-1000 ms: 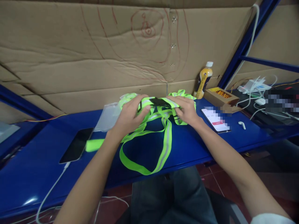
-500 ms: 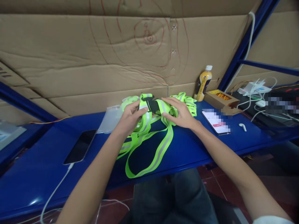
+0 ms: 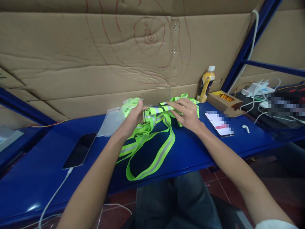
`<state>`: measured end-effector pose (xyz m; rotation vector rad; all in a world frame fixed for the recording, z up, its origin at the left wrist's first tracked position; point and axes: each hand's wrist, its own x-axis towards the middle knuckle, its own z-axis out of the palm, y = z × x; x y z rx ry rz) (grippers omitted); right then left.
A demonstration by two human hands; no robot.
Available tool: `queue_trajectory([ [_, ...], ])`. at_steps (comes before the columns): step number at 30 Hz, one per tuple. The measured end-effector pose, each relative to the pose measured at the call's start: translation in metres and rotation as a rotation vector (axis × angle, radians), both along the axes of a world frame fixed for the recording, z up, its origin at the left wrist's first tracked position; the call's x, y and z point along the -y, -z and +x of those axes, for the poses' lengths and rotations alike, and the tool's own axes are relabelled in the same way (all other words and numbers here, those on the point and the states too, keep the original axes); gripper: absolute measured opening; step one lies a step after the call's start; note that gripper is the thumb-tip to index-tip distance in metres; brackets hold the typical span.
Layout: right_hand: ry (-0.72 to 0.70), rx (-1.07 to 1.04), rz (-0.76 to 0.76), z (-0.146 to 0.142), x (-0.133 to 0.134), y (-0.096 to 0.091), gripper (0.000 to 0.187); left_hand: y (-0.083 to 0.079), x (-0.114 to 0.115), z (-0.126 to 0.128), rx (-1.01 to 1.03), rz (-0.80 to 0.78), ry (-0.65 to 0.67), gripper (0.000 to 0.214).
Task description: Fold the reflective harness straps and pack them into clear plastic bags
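A bundle of neon-green reflective straps (image 3: 160, 156) with silver stripes lies on the blue tabletop, one long loop reaching toward the front edge. My left hand (image 3: 133, 119) is closed around the bundle's left part; its fingertips are mostly hidden behind the palm and webbing. From the right, my right hand (image 3: 190, 115) grips a flat stretch of the same strap with bent fingers. Between both hands this stretch runs nearly level, with small black fittings on it. More folded green webbing (image 3: 130, 105) sits behind my left hand, by a clear plastic bag (image 3: 109, 122).
A dark phone (image 3: 81, 149) on a white cable lies left. To the right are a lit phone (image 3: 219, 124), a white earbud (image 3: 246, 128), an open cardboard box (image 3: 226, 101) and a yellow drink bottle (image 3: 206, 84). A cardboard wall (image 3: 71, 76) stands behind.
The large black buckle between my hands no longer shows plainly; a flat strap stretch is there now. My left hand has turned and moved slightly left, and my right fingers have closed more.
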<state>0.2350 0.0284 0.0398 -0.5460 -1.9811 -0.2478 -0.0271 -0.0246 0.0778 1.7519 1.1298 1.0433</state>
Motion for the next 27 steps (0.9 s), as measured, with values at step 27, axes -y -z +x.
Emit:
queue_trajectory([
  [27, 0.008, 0.232, -0.064, 0.014, 0.000, -0.007, 0.048, -0.022, 0.002, 0.015, -0.664, 0.788, -0.083, 0.043],
])
